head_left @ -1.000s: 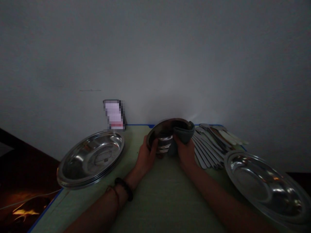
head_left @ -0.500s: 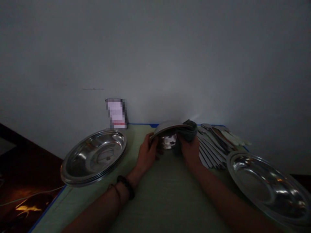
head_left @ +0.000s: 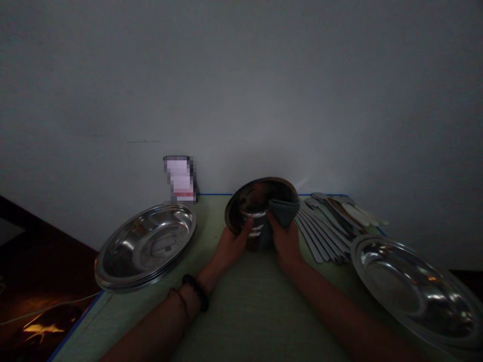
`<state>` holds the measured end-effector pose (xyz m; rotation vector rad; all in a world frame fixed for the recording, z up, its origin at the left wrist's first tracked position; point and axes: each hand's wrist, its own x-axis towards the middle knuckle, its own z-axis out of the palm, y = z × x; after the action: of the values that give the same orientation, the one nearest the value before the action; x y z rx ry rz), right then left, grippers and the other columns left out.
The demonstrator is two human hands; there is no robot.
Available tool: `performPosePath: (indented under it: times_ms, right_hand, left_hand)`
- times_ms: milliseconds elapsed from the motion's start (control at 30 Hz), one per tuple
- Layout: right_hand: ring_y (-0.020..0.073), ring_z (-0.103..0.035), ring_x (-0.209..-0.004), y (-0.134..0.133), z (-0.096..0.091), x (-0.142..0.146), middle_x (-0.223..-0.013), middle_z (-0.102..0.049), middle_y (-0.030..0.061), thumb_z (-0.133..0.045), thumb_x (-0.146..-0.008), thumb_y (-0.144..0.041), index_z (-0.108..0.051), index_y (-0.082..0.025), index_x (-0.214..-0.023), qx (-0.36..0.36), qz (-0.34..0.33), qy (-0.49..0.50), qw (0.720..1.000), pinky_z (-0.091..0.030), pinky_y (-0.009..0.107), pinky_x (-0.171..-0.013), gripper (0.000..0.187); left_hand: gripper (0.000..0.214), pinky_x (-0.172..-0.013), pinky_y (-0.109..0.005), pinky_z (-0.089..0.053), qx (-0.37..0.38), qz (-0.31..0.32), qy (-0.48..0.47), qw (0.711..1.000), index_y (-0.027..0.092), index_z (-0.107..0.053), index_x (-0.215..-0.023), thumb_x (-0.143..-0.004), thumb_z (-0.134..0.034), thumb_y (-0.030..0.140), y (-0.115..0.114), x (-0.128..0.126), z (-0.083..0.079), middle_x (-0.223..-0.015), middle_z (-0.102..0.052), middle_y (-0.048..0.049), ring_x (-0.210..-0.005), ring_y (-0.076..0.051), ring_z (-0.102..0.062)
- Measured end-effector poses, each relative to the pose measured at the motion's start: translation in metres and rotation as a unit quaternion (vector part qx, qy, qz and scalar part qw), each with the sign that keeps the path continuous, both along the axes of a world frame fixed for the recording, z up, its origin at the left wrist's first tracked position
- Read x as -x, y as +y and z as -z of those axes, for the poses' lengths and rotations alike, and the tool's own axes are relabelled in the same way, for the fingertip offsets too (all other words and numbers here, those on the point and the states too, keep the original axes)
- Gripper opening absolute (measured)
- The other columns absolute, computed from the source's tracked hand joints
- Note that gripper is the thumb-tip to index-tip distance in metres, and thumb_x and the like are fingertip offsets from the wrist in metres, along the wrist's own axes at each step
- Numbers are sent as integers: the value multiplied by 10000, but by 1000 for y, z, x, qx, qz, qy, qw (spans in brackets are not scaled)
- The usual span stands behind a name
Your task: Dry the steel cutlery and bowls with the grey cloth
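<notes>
A shiny metal basin [head_left: 252,198] is held up above the middle of the table, tilted so that its hollow inside faces me. My left hand [head_left: 232,246] grips its left side, thumb over the near wall and fingers hidden behind. On the right, my right hand [head_left: 285,241] is closed around a dark grey-green cloth [head_left: 284,210], which is folded over the basin's right rim and pressed against the metal. Part of the basin's near side is covered by the hands and cloth.
Stacked metal basins [head_left: 124,279] stand at the left, and another metal basin [head_left: 407,296] lies at the right. Several pieces of metal cutlery [head_left: 320,231] are spread beyond my right hand. A phone [head_left: 180,178] leans against the wall [head_left: 241,90] behind the green table [head_left: 241,317].
The basin has turned from rim-down to tilted with its inside toward me. Both hands have shifted with it, and the cloth has moved slightly left along with the right hand.
</notes>
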<state>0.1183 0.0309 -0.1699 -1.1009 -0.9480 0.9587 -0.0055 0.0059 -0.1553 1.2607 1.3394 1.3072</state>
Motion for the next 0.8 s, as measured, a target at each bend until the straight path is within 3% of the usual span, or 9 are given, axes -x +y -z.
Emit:
performPosePath:
  times_ms: [100,200,267,367,467,533,667,800]
  right_hand:
    - [216,-598,-840,12,-10,-18,-920,-677,83,-662,-666,-393,-634,-143,-924,-72,33,-67,995,-454,360,-766,361]
    - [199,-581,-801,19,-21,-30,-900,-670,70,-661,-664,-352,-626,-155,-906,-130,47,-125,983,-445,366,-774,314]
    - [204,-580,-830,17,-24,-28,-916,-668,74,-632,-697,-375,-621,-165,-933,-145,62,-142,977,-438,383,-804,316]
    - [224,-581,-941,6,-18,-12,-1007,-657,94,-560,-763,-435,-608,-181,-1008,-129,66,-125,982,-421,408,-868,357]
    - [242,-570,-1025,-5,-8,4,-1076,-646,109,-515,-789,-483,-603,-186,-1039,-72,20,-97,993,-413,416,-896,398]
    - [249,-572,-1027,-6,-5,7,-1073,-650,111,-523,-782,-493,-609,-183,-1031,-51,-1,-93,994,-419,413,-885,407]
    - [233,-592,-927,7,-13,-9,-998,-663,95,-571,-757,-448,-617,-166,-987,-87,11,-119,989,-436,386,-828,367]
    - [204,-568,-821,17,-24,-27,-908,-656,74,-619,-728,-376,-607,-151,-937,-146,43,-165,975,-434,360,-775,307]
  left_hand:
    - [499,-378,-249,-489,25,-14,9,1000,120,-590,-1016,-797,-496,557,1,7,-2,-688,-704,-79,-495,-195,-662]
    - [454,-373,-236,-479,-1,-38,28,999,128,-598,-987,-828,-461,531,0,8,-6,-559,-662,-28,-417,-170,-627]
    - [462,-394,-253,-497,-3,-22,20,1000,114,-606,-991,-837,-450,520,-2,5,-8,-516,-649,-26,-419,-180,-627]
    - [488,-453,-283,-539,-10,12,-40,999,115,-578,-1090,-815,-494,510,-4,-2,-7,-688,-715,-68,-545,-204,-673]
    - [519,-545,-293,-572,-33,5,-91,995,146,-532,-1161,-776,-564,491,-2,-6,-3,-977,-712,-92,-753,-218,-694]
    - [521,-555,-291,-573,-24,-1,-94,995,150,-535,-1149,-757,-586,491,-1,-5,-2,-1010,-704,-96,-766,-218,-695]
    - [500,-418,-268,-520,29,1,-67,997,115,-577,-992,-759,-542,556,-1,3,-2,-649,-699,-73,-499,-204,-664]
    - [466,-358,-210,-449,-11,-9,-6,1000,116,-566,-759,-768,-508,578,-1,10,-2,-514,-620,-33,-412,-178,-628]
